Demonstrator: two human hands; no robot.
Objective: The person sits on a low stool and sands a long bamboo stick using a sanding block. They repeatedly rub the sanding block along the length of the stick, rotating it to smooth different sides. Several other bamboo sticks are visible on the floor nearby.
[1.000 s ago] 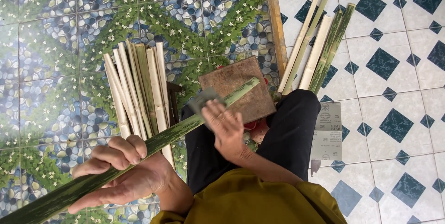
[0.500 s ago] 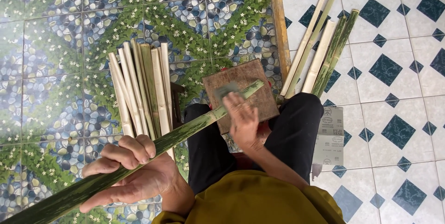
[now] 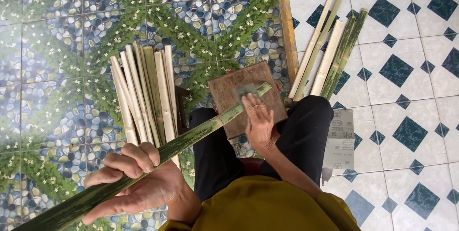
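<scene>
This looks like a home craft place on a tiled floor (image 3: 406, 130). At 10 o'clock the tiles show pebbles and leaves; at 2 o'clock they are white with dark diamonds. Split bamboo strips (image 3: 143, 92) lie in piles, with a wooden board (image 3: 229, 102) and sandpaper sheets (image 3: 340, 140) nearby.

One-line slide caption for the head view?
Left hand grips green bamboo strip; right hand presses sandpaper on its end over wooden block.

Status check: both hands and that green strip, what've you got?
Left hand gripping green bamboo strip. Right hand pressing sandpaper piece on strip's far end, over wooden board. Nothing in the way.
</scene>
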